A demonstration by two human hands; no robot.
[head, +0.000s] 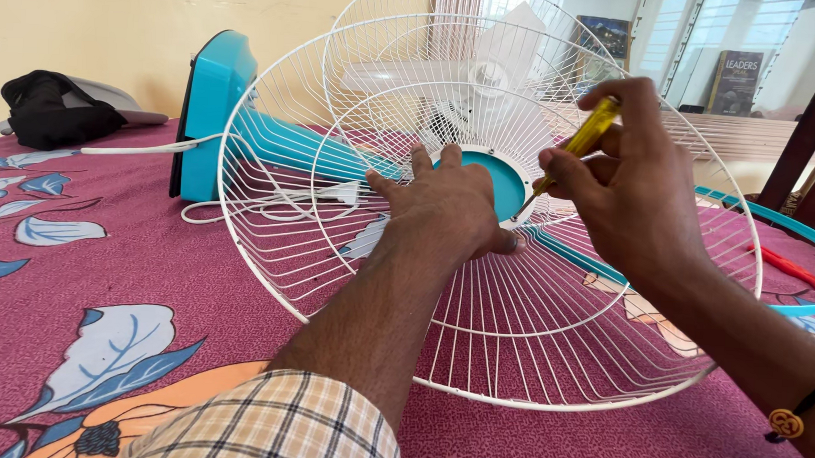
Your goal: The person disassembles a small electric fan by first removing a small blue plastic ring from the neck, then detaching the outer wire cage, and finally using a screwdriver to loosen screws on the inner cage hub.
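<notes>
Pinching a yellow-handled screwdriver between thumb and fingers, the right hand points its tip at the teal centre disc of the white wire fan guard, which lies tilted on the purple flowered cloth, while the left hand presses spread fingers on that disc.

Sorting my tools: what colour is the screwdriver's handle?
Translucent yellow; the screwdriver is in the right hand, head view.
</notes>
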